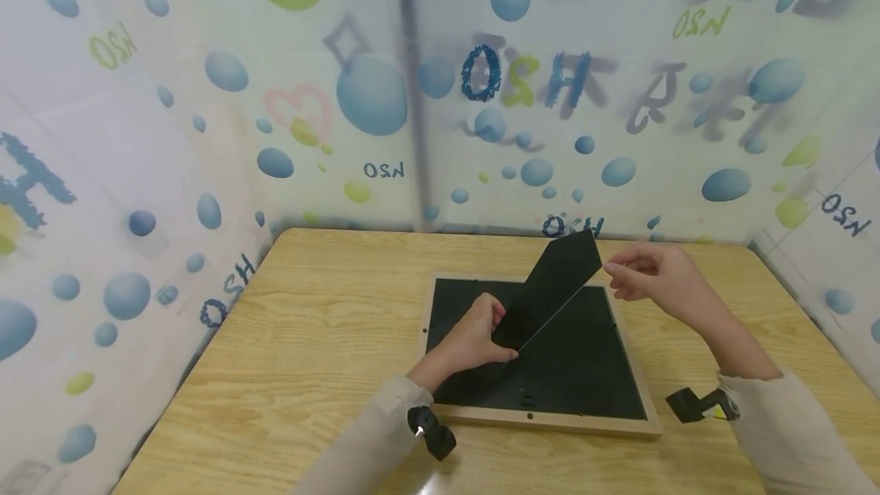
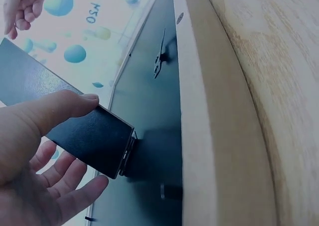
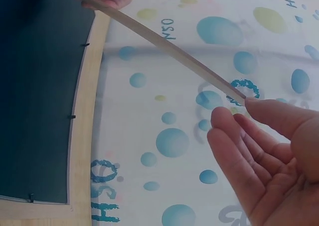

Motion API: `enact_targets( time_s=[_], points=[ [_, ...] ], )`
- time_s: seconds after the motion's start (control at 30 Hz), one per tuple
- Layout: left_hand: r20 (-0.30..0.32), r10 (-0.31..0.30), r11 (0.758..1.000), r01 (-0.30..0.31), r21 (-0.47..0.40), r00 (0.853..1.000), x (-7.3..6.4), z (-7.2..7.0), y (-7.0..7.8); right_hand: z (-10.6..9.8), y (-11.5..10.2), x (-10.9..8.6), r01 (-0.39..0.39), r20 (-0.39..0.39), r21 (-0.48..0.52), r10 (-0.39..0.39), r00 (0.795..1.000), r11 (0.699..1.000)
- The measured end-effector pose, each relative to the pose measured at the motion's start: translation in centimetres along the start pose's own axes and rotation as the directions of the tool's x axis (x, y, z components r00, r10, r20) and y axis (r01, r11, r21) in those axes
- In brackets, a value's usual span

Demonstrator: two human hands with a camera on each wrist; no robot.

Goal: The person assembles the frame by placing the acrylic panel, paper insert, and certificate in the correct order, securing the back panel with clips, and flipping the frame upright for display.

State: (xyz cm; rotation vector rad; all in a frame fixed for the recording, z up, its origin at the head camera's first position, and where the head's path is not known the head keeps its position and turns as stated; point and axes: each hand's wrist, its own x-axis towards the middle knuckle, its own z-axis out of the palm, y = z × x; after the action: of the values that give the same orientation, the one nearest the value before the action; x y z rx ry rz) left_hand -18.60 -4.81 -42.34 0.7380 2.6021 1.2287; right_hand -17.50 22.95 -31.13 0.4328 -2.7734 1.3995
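A picture frame (image 1: 591, 423) lies face down on the table, its black backing board (image 1: 591, 365) facing up. From the board a black easel stand (image 1: 558, 273) rises at a slant toward the upper right. My left hand (image 1: 470, 338) holds the stand low down, thumb on one face and fingers behind the other. Close by the thumb, the hinge (image 2: 127, 159) joins stand to board. At the stand's raised end is my right hand (image 1: 653, 277), its thumb tip (image 3: 256, 106) right at the corner and its fingers loosely bent below.
Wooden table (image 1: 309, 327) surrounds the frame. A metal hanger (image 2: 158, 64) sticks up from the backing, and small dark tabs (image 3: 73, 117) line the frame's inner edge. Behind the table hangs a patterned curtain (image 1: 481, 166). Both wrists carry small black cameras (image 1: 433, 434).
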Motion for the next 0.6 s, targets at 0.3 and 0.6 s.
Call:
enact_targets(
  time_s=[0.3, 0.6],
  points=[
    [-0.010, -0.028, 0.999, 0.028, 0.022, 1.000, -0.3, -0.1, 0.4, -0.3, 1.1, -0.5, -0.013, -0.002, 0.007, 0.013, 1.000, 1.000],
    [-0.008, -0.043, 0.999, 0.043, 0.022, 0.999, -0.3, 0.0, 0.3, -0.5, 1.7, -0.9, -0.026, 0.007, 0.013, 0.026, 1.000, 1.000]
  ],
)
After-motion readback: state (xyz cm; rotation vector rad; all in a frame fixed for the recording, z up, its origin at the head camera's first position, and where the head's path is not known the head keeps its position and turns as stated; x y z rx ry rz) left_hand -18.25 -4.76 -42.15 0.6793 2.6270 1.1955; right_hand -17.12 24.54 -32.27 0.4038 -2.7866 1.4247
